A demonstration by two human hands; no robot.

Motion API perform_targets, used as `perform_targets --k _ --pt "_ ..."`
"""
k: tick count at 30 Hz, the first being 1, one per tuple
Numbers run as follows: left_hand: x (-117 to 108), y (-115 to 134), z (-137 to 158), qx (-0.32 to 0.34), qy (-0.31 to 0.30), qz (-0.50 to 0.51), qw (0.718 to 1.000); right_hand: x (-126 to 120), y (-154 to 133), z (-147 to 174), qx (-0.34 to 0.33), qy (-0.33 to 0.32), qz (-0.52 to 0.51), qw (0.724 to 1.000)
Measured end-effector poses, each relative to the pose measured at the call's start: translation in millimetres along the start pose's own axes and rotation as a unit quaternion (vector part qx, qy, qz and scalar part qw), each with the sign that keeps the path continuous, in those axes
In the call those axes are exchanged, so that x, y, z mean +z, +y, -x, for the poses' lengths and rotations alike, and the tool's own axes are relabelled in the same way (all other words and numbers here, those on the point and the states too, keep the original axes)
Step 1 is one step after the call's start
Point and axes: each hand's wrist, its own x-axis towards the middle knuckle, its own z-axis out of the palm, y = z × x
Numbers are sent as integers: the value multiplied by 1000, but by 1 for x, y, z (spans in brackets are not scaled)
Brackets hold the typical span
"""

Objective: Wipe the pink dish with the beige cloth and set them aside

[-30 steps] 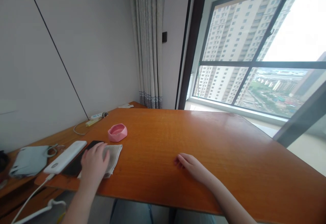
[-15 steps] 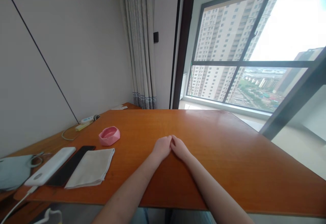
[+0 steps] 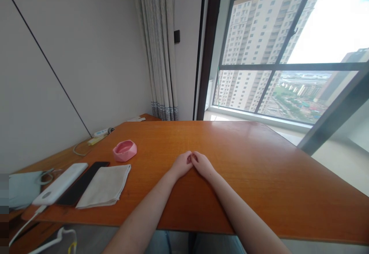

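My left hand (image 3: pixel 182 164) and my right hand (image 3: pixel 202 164) rest together on the brown wooden table (image 3: pixel 248 169), near its middle. Both are loosely closed, with fingers curled in and touching at the knuckles. I see nothing held in either one, though the undersides of the fingers are hidden. To the left of my left hand stands a pink faceted bowl (image 3: pixel 125 152). A folded whitish cloth (image 3: pixel 104 186) lies closer to the front edge, apart from the hands.
Left of the cloth lie a black phone-like slab (image 3: pixel 82 183) and a white power bank (image 3: pixel 60 183) with a cable. A pale blue pouch (image 3: pixel 24 188) sits at the far left. A power strip (image 3: pixel 100 132) lies by the wall, and a window (image 3: pixel 288 67) is beyond the table.
The view has tilted and shifted slightly. My hands stay together in the same place, with the fingers curled a little more where they meet. The objects on the table have not moved.
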Motion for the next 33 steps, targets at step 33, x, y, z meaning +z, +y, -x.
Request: perform_targets --k 33 --pt "-6 4 2 -6 -22 -10 1000 4 11 -4 -14 13 -32 999"
